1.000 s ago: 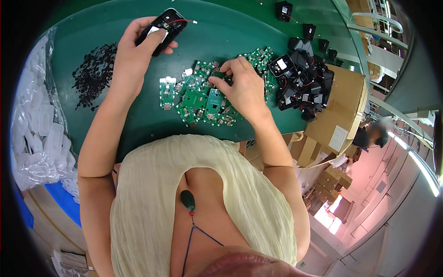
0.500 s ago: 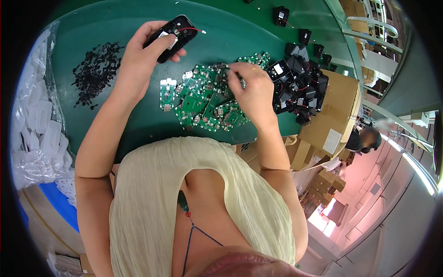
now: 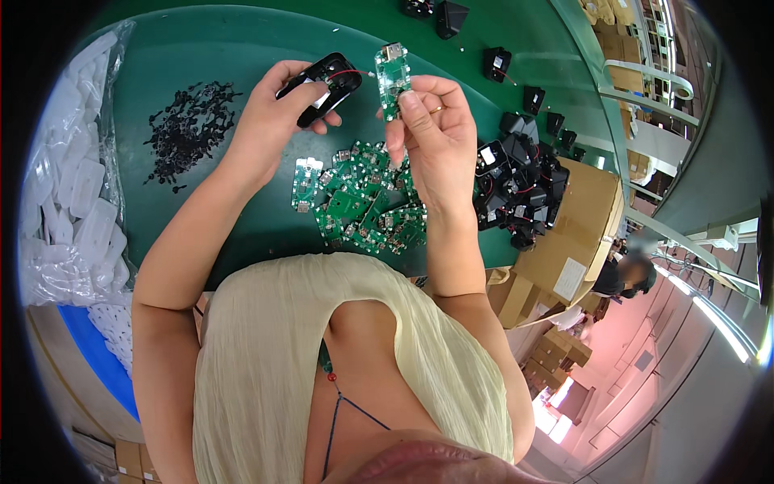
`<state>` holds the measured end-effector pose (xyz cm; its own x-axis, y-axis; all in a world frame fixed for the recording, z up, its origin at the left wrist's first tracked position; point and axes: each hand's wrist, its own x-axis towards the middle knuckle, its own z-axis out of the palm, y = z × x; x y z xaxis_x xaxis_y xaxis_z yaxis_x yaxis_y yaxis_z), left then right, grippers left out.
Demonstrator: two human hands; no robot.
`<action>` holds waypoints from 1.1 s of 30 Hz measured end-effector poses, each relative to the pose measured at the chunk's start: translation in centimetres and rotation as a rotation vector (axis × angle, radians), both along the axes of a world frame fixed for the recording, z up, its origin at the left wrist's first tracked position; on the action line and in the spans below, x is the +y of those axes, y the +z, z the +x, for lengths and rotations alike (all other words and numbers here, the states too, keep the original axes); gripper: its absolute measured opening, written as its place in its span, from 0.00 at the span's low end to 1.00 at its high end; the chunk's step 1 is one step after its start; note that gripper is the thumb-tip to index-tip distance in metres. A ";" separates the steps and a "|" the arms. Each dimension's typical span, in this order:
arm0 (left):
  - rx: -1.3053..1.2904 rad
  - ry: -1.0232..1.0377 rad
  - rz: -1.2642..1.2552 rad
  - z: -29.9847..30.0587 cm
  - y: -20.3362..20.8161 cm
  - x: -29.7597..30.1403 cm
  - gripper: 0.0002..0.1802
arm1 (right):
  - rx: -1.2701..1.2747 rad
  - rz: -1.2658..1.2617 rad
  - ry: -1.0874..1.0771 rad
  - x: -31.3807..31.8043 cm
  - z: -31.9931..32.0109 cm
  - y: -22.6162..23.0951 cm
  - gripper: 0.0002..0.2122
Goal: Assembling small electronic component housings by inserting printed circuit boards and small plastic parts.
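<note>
My left hand (image 3: 286,105) grips a black plastic housing (image 3: 342,71), its thumb across a white label inside. A thin red wire with a small white plug runs out of the housing toward the right. Between the thumb and fingers of my right hand (image 3: 435,133) stands a green circuit board (image 3: 392,74), held upright beside the plug. Whether plug and board touch I cannot tell. Below my hands lies a pile of similar green circuit boards (image 3: 347,206), and one single board (image 3: 306,184) lies at its left edge.
Small black parts (image 3: 189,129) are heaped on the green table (image 3: 242,40) at the left. A clear bag of white plastic pieces (image 3: 76,194) fills the left edge. At right, black housings (image 3: 524,181) are piled against a cardboard box (image 3: 568,230); several more lie farther back.
My right hand has lifted a circuit board from the pile and brought it up beside the housing's wire. The left hand still holds the housing, now slightly lower and to the right in the picture.
</note>
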<state>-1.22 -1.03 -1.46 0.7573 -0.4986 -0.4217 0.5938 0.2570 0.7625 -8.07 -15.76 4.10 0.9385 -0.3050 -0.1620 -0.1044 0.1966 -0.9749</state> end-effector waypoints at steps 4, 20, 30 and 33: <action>0.016 -0.023 -0.061 0.2 0.0 0.2 0.13 | -0.004 0.044 0.016 0.5 0.4 -0.6 0.07; -0.121 -0.083 -0.069 -0.7 1.2 -0.3 0.18 | 0.086 -0.434 0.057 0.6 0.9 -1.0 0.08; -0.190 -0.106 0.072 -0.7 0.5 0.1 0.17 | -0.214 -0.622 -0.022 0.3 1.1 -2.9 0.06; -0.182 -0.120 0.085 -0.8 0.7 0.2 0.17 | -0.256 -0.484 0.017 0.9 1.5 -2.7 0.06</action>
